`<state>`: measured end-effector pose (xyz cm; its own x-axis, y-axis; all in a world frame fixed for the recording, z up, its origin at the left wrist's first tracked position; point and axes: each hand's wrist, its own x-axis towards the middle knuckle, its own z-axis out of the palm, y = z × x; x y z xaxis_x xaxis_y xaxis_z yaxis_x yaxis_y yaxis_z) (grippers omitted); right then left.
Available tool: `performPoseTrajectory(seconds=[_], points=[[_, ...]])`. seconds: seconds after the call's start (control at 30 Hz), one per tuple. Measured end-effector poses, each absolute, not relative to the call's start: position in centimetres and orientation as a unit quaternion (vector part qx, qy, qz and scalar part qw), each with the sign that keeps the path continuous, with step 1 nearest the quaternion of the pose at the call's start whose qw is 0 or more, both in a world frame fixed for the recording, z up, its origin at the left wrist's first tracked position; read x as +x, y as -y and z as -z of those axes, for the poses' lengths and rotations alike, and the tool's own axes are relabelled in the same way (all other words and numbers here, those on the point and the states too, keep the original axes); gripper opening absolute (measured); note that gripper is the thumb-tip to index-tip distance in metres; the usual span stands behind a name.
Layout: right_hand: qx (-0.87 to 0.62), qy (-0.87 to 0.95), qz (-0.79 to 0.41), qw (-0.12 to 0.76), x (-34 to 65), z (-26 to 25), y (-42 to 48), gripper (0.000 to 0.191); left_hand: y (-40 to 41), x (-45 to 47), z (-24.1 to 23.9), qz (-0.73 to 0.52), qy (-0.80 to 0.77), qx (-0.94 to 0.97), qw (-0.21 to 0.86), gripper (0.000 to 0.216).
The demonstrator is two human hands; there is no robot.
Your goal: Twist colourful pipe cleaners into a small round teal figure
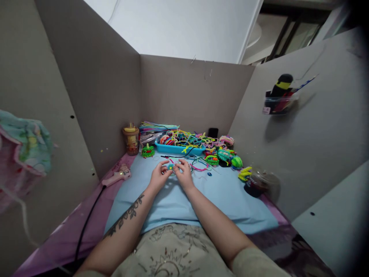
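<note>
Both hands meet over the light blue cloth, around a small teal pipe cleaner piece (pixel 170 167) with a yellow spot. My left hand (pixel 159 177) is closed on its left side, thumb and fingers pinching it. From the right, the fingertips of my right hand (pixel 184 176) pinch the same piece; its finer details are too small to make out. Just behind the fingers lies a short pink strip (pixel 172 161). Loose pink and green pipe cleaners (pixel 198 168) lie right of my right hand, near a small dark blue round thing (pixel 209 174).
A blue tray (pixel 180 149) heaped with colourful pipe cleaners stands at the back. Left of it are a green figure (pixel 148 151) and a brown-lidded cup (pixel 131 140). A pink glue gun (pixel 117 176) lies at left. Several fuzzy figures and a dark cup (pixel 256 187) stand right.
</note>
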<state>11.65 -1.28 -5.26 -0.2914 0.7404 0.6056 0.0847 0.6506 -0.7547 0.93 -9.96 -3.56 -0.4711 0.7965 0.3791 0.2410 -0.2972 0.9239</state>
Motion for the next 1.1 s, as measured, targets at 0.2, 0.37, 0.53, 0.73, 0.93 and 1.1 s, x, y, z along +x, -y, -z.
performPoseTrajectory(seconds=[0.2, 0.37, 0.53, 0.73, 0.93, 1.1], points=[[-0.298, 0.714, -0.313, 0.55, 11.7, 5.1, 1.3, 0.027, 10.0, 1.0, 3.6, -0.65, -0.558, 0.472, 0.208, 0.048], [-0.29, 0.729, -0.31, 0.537, 11.7, 5.1, 1.4, 0.021, 9.9, 1.0, 3.6, -0.654, -0.559, 0.464, 0.212, 0.048], [-0.302, 0.707, -0.284, 0.573, 11.7, 5.2, 1.5, 0.031, 10.1, 1.0, 3.5, -0.651, -0.564, 0.464, 0.206, 0.047], [-0.275, 0.731, -0.246, 0.574, 12.1, 4.2, 1.9, 0.014, 9.9, 0.9, 3.8, -0.653, -0.561, 0.471, 0.195, 0.046], [-0.27, 0.74, -0.243, 0.566, 12.2, 4.0, 2.0, 0.011, 10.0, 0.8, 3.9, -0.651, -0.559, 0.476, 0.193, 0.045], [-0.263, 0.741, -0.25, 0.565, 12.2, 4.0, 2.0, 0.015, 9.9, 0.8, 4.0, -0.656, -0.556, 0.469, 0.202, 0.046]])
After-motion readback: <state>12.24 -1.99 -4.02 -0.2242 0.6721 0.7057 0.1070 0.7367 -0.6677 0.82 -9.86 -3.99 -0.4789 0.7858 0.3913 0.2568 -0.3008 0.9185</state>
